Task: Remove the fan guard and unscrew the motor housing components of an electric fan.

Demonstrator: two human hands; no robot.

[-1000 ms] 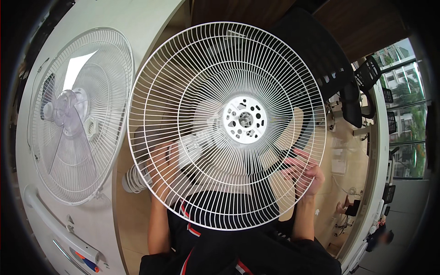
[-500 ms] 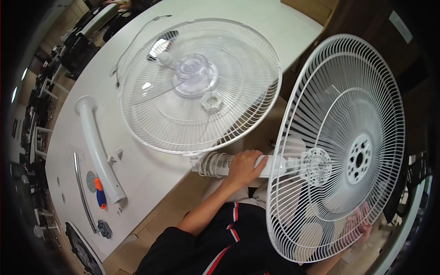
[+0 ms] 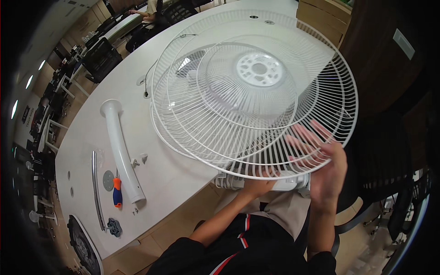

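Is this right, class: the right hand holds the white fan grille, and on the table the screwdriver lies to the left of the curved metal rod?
Not quite: the head view shows the screwdriver to the right of the curved metal rod on the table. The right hand does hold the white fan grille.

There are two hands, one left hand and one right hand. There are two guards, one motor unit, one tube, one rod, one knob, one disc, one screwdriver, one cable, two small white pieces, one round black part and one table. The tiny bits by the tube are too small to count.
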